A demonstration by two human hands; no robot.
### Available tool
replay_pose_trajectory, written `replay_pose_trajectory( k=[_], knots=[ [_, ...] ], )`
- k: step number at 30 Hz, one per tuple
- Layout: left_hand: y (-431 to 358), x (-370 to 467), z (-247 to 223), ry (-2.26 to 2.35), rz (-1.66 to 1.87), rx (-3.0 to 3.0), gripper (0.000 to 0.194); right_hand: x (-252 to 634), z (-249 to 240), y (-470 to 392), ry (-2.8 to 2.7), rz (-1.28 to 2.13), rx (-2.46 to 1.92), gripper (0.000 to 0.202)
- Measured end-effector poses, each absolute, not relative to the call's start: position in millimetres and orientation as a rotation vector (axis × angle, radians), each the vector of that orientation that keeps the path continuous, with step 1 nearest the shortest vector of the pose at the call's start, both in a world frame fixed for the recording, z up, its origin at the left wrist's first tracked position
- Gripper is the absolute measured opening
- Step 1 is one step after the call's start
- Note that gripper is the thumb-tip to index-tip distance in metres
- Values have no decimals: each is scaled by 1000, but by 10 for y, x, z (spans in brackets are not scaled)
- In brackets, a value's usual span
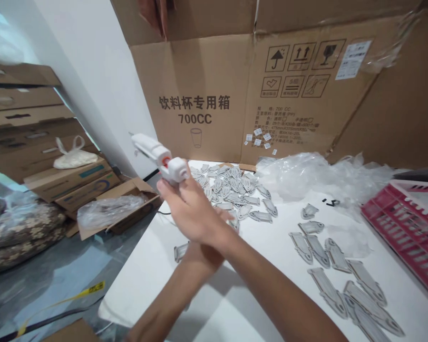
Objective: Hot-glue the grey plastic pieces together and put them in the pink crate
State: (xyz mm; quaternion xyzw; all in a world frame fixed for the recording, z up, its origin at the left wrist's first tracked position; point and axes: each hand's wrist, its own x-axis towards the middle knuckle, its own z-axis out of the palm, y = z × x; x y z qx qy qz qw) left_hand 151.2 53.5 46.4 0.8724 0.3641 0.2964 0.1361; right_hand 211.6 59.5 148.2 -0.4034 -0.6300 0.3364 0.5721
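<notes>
My right hand [190, 206] crosses over my left wrist and grips a white gun-shaped tool [151, 149]. The tool has an orange part at its middle and a thin tip pointing to the upper left. My left hand [224, 213] reaches beneath the right forearm, mostly hidden by it. Its blurred fingertips are beside a flat grey plastic piece [234, 222] near the pile; whether they grip it is unclear. A heap of similar grey pieces [235, 185] lies just beyond. One more grey piece [180, 251] rests left of my forearms.
Several grey pieces [321, 249] lie spread on the white table [142, 285] at right, near small black bits [331, 203]. A red plastic basket [395, 223] stands at the right edge. Clear plastic bags [299, 175] lie against the cardboard [199, 66] behind. Boxes [74, 180] crowd the left.
</notes>
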Motion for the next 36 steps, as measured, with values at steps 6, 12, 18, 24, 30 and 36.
replay_pose_trajectory(
  k=[6, 12, 18, 24, 30, 36],
  knots=[
    [-303, 602, 452, 993, 1003, 2629, 7, 2178, 1515, 713, -1156, 932, -682, 37],
    [-171, 95, 287, 1091, 872, 2737, 45, 2178, 1607, 642, -970, 1054, -584, 44],
    [-110, -47, 283, 1042, 734, 2772, 32, 2100, 1522, 630, -1049, 1067, -689, 48],
    [-157, -167, 268, 1268, 851, 2683, 26, 2099, 1468, 650, -1184, 1022, -798, 46],
    [7, -256, 192, 1377, 972, 2633, 27, 2112, 1334, 692, -1282, 1025, -994, 40],
    [153, -244, 149, 1380, 977, 2669, 18, 2153, 1244, 680, -1665, 1035, -1345, 43]
  ],
)
